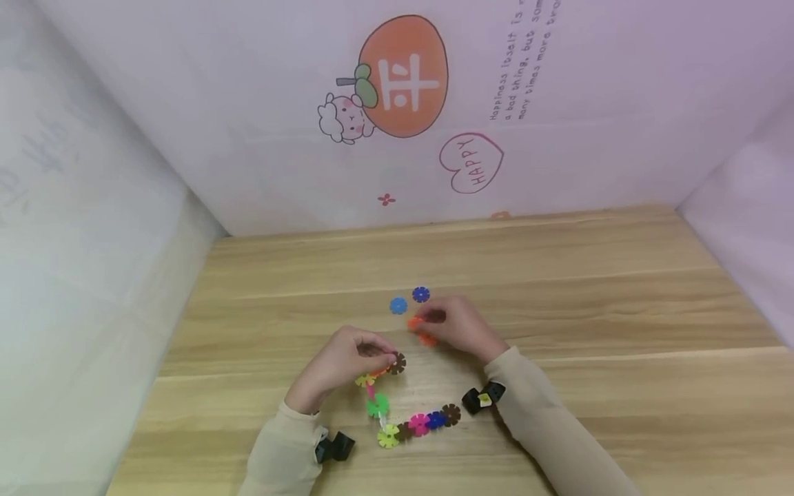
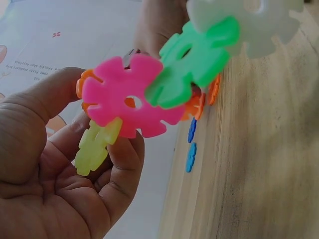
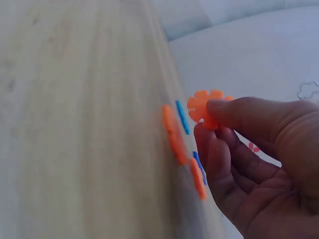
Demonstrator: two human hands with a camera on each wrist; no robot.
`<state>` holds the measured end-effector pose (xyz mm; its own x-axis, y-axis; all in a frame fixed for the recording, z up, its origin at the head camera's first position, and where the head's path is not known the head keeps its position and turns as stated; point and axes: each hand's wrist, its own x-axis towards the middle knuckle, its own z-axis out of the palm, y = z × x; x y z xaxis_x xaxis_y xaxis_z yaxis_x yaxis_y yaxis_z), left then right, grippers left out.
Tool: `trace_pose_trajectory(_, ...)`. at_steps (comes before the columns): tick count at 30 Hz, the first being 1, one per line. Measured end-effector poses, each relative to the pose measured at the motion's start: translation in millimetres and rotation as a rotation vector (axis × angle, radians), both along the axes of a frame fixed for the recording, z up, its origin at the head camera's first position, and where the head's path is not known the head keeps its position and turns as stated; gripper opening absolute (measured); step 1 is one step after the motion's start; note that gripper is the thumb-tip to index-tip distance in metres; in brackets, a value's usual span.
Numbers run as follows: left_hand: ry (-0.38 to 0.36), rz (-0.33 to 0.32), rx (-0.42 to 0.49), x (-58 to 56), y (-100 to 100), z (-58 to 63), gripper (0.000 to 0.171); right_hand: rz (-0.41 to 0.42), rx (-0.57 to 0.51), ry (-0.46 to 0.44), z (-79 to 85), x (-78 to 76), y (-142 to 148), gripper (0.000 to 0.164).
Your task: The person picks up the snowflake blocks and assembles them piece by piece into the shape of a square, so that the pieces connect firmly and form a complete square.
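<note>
Seen from afar, I take the brown end disc (image 1: 400,363) as landmark: the left hand (image 1: 343,359) pinches the linked chain (image 1: 375,405) just left of it, this segment pointing rightward; the right hand (image 1: 455,324) pinches an orange disc (image 3: 199,105) beyond it, rightward, apart.

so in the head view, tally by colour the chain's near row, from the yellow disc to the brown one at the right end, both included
Brown flower-shaped plastic discs: 2
Yellow flower-shaped plastic disc: 1
Pink flower-shaped plastic disc: 1
Dark blue flower-shaped plastic disc: 1
Total: 5
</note>
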<state>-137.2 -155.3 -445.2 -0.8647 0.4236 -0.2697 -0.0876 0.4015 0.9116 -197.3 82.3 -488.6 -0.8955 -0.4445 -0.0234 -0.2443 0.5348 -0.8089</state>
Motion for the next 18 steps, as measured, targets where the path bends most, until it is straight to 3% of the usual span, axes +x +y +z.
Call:
trace_pose_trajectory(5,-0.008,0.009,0.001,0.7,0.2,-1.2,0.013,-0.074,-0.023,-0.113,8.5,7.4,11.3,0.018)
trace_pose_trajectory(12,0.006,0.007,-0.007,0.1,0.1,-1.9,0.012,-0.110,-0.097,-0.244,16.7,19.6,22.5,0.022)
trace_pose_trajectory(18,0.050,-0.022,-0.028,-0.4,3.4,-1.9,0.013,-0.115,-0.120,-0.255,20.5,32.2,27.3,0.017)
